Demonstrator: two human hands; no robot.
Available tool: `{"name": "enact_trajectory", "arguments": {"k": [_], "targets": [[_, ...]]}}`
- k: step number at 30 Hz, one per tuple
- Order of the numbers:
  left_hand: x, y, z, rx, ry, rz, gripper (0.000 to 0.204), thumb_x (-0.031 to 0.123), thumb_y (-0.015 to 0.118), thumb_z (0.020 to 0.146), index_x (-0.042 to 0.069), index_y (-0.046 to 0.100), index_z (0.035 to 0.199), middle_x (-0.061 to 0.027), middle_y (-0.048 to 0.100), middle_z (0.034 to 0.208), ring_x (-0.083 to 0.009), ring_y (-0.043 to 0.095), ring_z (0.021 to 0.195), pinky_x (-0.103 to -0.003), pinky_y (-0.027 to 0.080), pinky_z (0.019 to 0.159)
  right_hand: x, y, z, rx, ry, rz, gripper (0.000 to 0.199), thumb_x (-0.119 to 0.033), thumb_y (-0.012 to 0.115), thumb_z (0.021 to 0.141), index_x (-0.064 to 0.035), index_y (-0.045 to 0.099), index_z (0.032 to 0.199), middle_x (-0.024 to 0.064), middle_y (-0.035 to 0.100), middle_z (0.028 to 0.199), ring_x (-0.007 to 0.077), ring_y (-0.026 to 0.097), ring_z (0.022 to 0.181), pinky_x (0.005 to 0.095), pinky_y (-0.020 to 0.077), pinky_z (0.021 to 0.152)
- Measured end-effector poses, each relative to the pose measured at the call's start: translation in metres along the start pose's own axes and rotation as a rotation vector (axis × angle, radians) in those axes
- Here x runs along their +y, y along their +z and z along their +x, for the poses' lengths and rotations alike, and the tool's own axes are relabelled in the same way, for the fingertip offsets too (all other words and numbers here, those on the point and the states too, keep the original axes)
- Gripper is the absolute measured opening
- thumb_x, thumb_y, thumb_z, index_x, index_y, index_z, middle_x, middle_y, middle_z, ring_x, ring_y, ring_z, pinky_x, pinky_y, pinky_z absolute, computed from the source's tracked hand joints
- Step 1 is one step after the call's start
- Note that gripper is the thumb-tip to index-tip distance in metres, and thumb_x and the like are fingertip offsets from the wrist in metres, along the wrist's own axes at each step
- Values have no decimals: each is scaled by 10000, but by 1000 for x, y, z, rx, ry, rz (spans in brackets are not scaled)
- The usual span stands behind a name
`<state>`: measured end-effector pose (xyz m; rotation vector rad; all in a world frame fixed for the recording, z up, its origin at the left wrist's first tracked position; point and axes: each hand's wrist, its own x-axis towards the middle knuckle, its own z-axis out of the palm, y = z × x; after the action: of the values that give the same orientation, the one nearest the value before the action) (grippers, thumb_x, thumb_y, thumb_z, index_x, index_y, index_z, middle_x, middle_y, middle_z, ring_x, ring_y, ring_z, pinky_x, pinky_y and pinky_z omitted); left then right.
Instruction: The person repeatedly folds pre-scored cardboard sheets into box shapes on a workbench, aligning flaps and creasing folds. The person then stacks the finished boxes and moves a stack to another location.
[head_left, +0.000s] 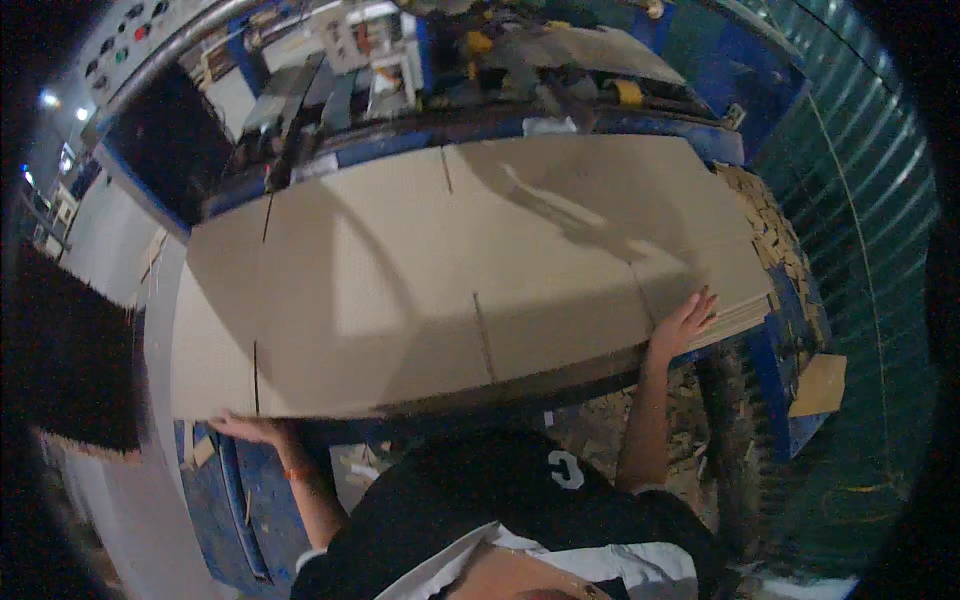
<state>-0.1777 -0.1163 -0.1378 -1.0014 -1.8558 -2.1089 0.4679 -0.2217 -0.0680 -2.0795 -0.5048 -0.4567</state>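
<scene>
A wide stack of brown cardboard sheets [420, 270] lies in front of me, with dark slots cut into its top sheet along the near and far edges. Its layered edges show at the right. My left hand [250, 428], wearing an orange band at the wrist, touches the near left corner with fingers stretched along the edge. At the near right edge, my right hand [686, 322] rests against the stack, fingers extended over the top sheet. The underside of the cardboard is hidden.
Beyond the cardboard stands a blue machine [690, 135] with a control panel [125, 40] at the far left. Cardboard scraps [765, 220] pile up at the right, and more litter the floor beneath. A green corrugated wall [870, 250] runs along the right.
</scene>
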Motion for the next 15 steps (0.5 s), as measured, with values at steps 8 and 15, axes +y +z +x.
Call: {"name": "enact_trajectory", "arguments": {"k": [8,15], "targets": [[55,20,-11,34,-283,-92,699,347,433,922,-107,129,1359,-284,123,1427,-340,117,1337,-401,67,1089,71,14,2,225,25,-35,468,-320,295,968,10,369,1292,269,211,1404,419,212,1283,485,185,1060],[106,23,6,15,-256,173,776,411,440,906,-140,109,1341,-284,24,1439,-354,54,1344,-418,37,1088,103,27,20,17,-13,13,506,-407,219,967,-116,306,1371,276,160,1420,432,113,1320,501,138,1076]]}}
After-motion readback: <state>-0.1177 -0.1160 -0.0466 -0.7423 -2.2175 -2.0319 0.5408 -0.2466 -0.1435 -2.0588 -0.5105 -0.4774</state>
